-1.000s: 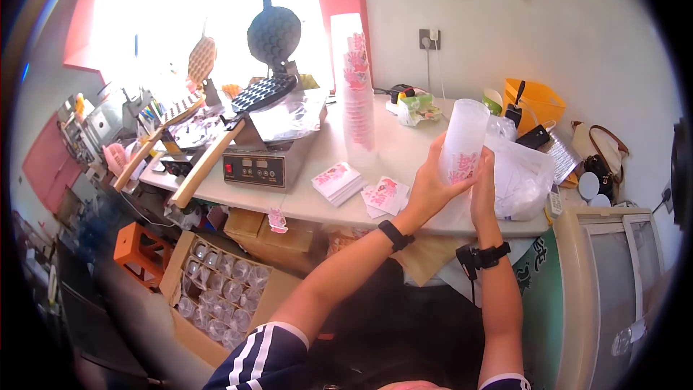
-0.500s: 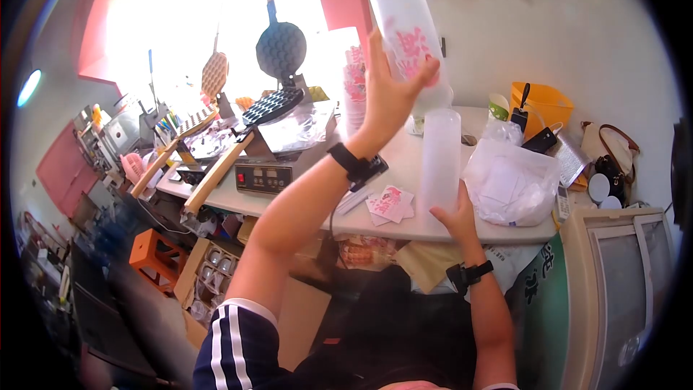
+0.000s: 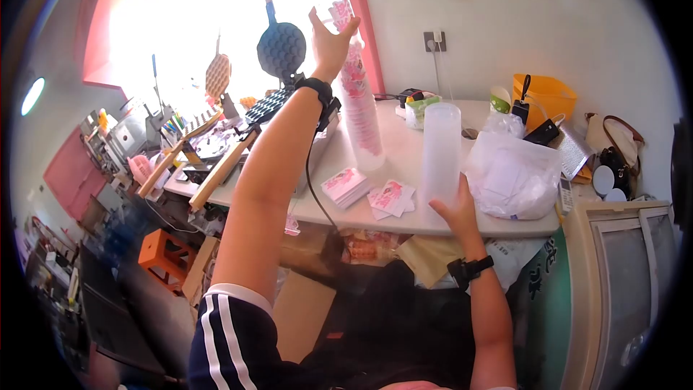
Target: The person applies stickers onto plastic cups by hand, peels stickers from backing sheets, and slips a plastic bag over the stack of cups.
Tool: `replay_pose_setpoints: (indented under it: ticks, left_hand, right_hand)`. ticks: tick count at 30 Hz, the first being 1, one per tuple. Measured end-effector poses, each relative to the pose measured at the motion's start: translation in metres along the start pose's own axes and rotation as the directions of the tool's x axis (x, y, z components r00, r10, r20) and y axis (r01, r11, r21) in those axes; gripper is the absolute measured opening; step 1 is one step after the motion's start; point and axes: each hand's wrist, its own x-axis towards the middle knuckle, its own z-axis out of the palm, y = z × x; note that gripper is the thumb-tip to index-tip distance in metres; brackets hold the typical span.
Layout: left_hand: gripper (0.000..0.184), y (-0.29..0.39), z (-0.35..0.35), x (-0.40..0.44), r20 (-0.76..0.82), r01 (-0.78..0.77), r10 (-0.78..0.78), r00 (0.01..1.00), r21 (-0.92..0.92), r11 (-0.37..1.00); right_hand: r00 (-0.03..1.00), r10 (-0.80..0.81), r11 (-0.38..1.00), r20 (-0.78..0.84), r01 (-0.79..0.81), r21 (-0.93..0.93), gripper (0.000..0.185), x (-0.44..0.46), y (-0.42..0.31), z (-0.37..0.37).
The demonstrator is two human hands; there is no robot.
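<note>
A tall stack of white cups with pink print (image 3: 359, 112) stands on the white counter, leaning slightly. My left hand (image 3: 334, 42) is raised at its upper part, thumb and fingers spread around the side of the cups. A plain frosted cup stack (image 3: 442, 152) stands upright nearer the counter's front edge. My right hand (image 3: 456, 209) is at its base, thumb and fingers apart, touching its lower right side. Between the two stacks and nearer the front lie a pile of printed cards (image 3: 345, 186) and a few loose cards (image 3: 392, 198).
A waffle iron (image 3: 281, 50) with its lid up stands at the left, its wooden handle (image 3: 224, 170) jutting past the counter edge. Right of the frosted cups are a white plastic bag (image 3: 514, 177) and a yellow basket (image 3: 552, 97). An orange stool (image 3: 166, 256) stands below left.
My left hand brought a printed cup from beside the frosted cups up and left onto the tall stack, which is now taller. My right hand has moved from the printed cup to the frosted stack.
</note>
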Motion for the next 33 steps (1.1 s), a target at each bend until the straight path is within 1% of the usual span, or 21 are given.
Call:
replay_pose_setpoints:
  ticks: [2,3,6,7,9,11,12,15,17,18,21,22,23,24,25,27,28,29,31,32,33]
  left_hand:
    - [0.109,-0.013,0.005,-0.009,0.040,0.133,-0.133,0.990,0.015,0.991]
    - [0.110,-0.016,0.003,-0.015,0.138,0.254,-0.241,0.961,-0.083,0.964]
    - [0.115,-0.034,0.001,-0.044,0.252,0.356,-0.287,0.924,-0.293,0.887]
    - [0.116,-0.028,-0.002,-0.064,0.101,0.257,-0.245,0.964,-0.141,0.956]
    - [0.108,-0.018,-0.021,-0.112,0.078,0.109,-0.111,0.991,0.029,0.994]
    - [0.095,0.008,-0.059,-0.176,0.271,0.144,-0.119,0.955,-0.077,0.987]
    - [0.087,0.023,-0.078,-0.214,0.351,0.271,-0.201,0.915,-0.165,0.948]
    - [0.069,0.028,-0.128,-0.314,0.530,0.655,-0.455,0.715,-0.282,0.701]
    - [0.065,0.010,-0.158,-0.351,0.425,0.836,-0.722,0.545,-0.211,0.507]
    - [0.069,-0.004,-0.168,-0.363,0.286,0.906,-0.863,0.416,-0.214,0.365]
    - [0.093,-0.047,-0.204,-0.379,0.152,0.862,-0.984,0.087,-0.506,-0.002]
    - [0.093,-0.062,-0.209,-0.380,0.142,0.858,-0.986,0.084,-0.513,-0.001]
    - [0.095,-0.075,-0.214,-0.380,0.161,0.813,-0.987,-0.012,-0.573,-0.103]
    - [0.097,-0.085,-0.219,-0.381,0.188,0.753,-0.977,-0.103,-0.627,-0.200]
    - [0.097,-0.093,-0.223,-0.384,0.181,0.750,-0.978,-0.106,-0.631,-0.198]
    - [0.092,-0.098,-0.226,-0.382,0.318,0.838,-0.948,0.034,-0.526,-0.146]
    - [0.070,-0.100,-0.225,-0.382,0.287,0.851,-0.957,0.034,-0.511,-0.123]
    - [0.070,-0.104,-0.223,-0.384,0.280,0.847,-0.959,0.037,-0.518,-0.118]
    - [0.048,-0.113,-0.224,-0.391,0.231,0.888,-0.969,0.090,-0.459,-0.027]
    - [0.029,-0.116,-0.226,-0.391,0.205,0.867,-0.975,0.085,-0.497,-0.028]
    - [0.024,-0.107,-0.225,-0.385,0.139,0.849,-0.986,0.090,-0.528,0.003]
  right_hand:
    - [1.000,-0.013,1.000,-0.004,0.013,-0.017,0.074,0.000,0.004,0.000]
    - [1.000,-0.023,0.999,-0.006,0.023,-0.028,0.074,0.000,0.005,0.000]
    - [1.000,-0.011,0.998,-0.025,0.009,-0.061,0.072,0.000,0.003,0.001]
    - [1.000,-0.003,0.998,-0.009,0.002,-0.057,0.072,0.000,0.002,0.001]
    - [1.000,0.008,1.000,-0.023,-0.008,-0.023,0.071,0.000,0.002,0.000]
    - [0.999,0.033,0.999,0.000,-0.033,-0.018,0.071,0.001,0.001,-0.001]
    - [1.000,0.010,1.000,-0.012,-0.010,-0.022,0.072,0.000,0.002,-0.001]
    - [0.999,0.038,0.999,0.009,-0.038,0.015,0.070,-0.001,-0.004,0.002]
    - [0.999,0.018,1.000,-0.038,-0.019,-0.024,0.066,-0.002,0.000,0.001]
    - [0.999,0.041,0.999,-0.012,-0.041,-0.016,0.066,-0.004,-0.001,0.002]
    - [0.999,0.045,0.998,-0.001,-0.045,-0.047,0.065,0.000,-0.004,0.002]
    - [0.999,0.031,0.993,-0.035,-0.035,-0.112,0.065,-0.002,-0.005,0.003]
    - [0.997,0.013,0.984,-0.071,-0.025,-0.177,0.065,-0.003,-0.005,0.003]
    - [0.998,0.019,0.988,-0.067,-0.029,-0.149,0.068,-0.002,-0.005,0.004]
    - [0.998,0.021,0.989,-0.059,-0.029,-0.145,0.068,-0.003,-0.004,0.004]
    - [0.996,0.042,0.984,-0.081,-0.055,-0.168,0.070,-0.002,-0.003,0.003]
    - [0.996,0.038,0.985,-0.075,-0.050,-0.164,0.070,-0.002,0.000,0.002]
    - [0.997,0.033,0.979,-0.067,-0.045,-0.197,0.073,-0.001,0.003,0.000]
    - [0.999,0.023,0.975,-0.042,-0.032,-0.219,0.076,-0.001,0.010,-0.004]
    - [0.997,0.027,0.977,-0.067,-0.040,-0.209,0.079,-0.002,0.013,-0.005]
    - [0.996,0.032,0.980,-0.085,-0.048,-0.192,0.083,-0.003,0.017,-0.003]
